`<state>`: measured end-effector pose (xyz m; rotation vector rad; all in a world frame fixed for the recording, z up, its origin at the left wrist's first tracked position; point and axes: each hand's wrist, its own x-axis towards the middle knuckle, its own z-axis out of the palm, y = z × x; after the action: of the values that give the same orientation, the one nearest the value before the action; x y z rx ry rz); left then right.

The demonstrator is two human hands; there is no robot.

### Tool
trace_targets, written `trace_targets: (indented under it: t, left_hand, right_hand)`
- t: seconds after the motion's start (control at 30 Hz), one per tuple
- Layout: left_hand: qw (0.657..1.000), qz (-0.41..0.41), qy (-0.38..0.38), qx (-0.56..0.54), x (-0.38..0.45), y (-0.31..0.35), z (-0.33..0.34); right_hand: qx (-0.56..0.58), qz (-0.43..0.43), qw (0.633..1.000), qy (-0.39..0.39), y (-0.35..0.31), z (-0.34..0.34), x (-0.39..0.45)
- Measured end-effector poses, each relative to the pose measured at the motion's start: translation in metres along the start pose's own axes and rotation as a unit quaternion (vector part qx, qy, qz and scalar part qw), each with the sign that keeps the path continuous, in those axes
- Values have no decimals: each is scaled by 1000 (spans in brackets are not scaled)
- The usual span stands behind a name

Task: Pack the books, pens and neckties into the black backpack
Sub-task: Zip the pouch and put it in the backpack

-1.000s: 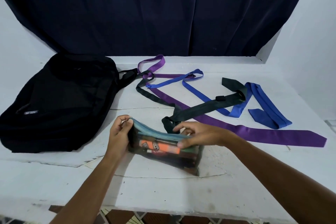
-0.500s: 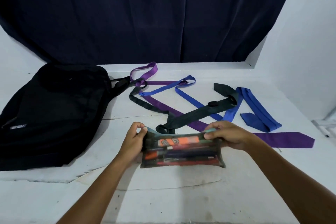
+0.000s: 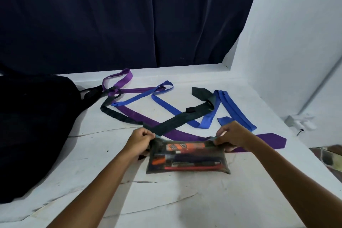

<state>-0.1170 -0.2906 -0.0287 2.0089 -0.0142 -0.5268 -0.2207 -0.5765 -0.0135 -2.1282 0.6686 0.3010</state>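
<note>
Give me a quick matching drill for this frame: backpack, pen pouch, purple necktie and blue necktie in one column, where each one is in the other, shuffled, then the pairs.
Things:
1. black backpack
2. pen pouch
3. purple necktie
4. blue necktie

Places or states:
A. its wide end lies just right of the right hand
B. lies at the table's left side, with no hand on it
C. lies folded on the table's far right part, beyond the right hand
D. pinched at its top corners by both hands, the left hand on its left end

Pairs: 1-B, 2-D, 3-A, 4-C
</note>
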Motion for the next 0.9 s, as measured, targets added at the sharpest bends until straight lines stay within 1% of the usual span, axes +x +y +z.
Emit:
trace_targets:
  t: [0.03,0.1,0.13,0.17,0.23,0.3,0.4,0.53,0.6,0.67,0.77,0.83,0.9]
  left_hand:
    - [1000,8,8,12,0,4,-5]
    - [999,22,27,24,-1,13,-19]
    - [998,31,35,36,-4,17,-27]
    - [997,42,44,47,-8,19,-37]
    - [995,66,51,56,-15,23,-57]
    - [993,82,77,43,-24,20,-85]
    - [986,95,136,29,-39,10,-136]
    - [965,101,239,42,-59,-21,-228]
    - [951,93,291,53,-65,-41,-278]
    - [941,86,323,59,-68,-65,-329]
    - [936,77,338,56,-68,-105,-391]
    - [930,63,355,67,-64,-134,-424]
    - [931,16,359,72,-56,-163,-449]
  right_hand:
    - [-29,-12,999,24,-4,-3,2]
    - [-64,-64,992,93,-16,-7,5]
    - [-56,-93,988,113,-25,-7,4]
    - [-38,-123,986,110,-37,-5,4]
    - [10,-153,986,69,-62,3,3]
    - [66,-154,986,3,-92,19,4]
    - [96,-159,980,-74,-135,54,6]
    - [132,-185,960,-164,-200,123,1]
    - [147,-183,952,-195,-229,163,-6]
    - [151,-173,950,-213,-253,206,-11]
    - [166,-137,950,-224,-277,268,-16]
    - [199,-114,942,-246,-289,309,-20]
    - [235,-108,931,-258,-298,341,-31]
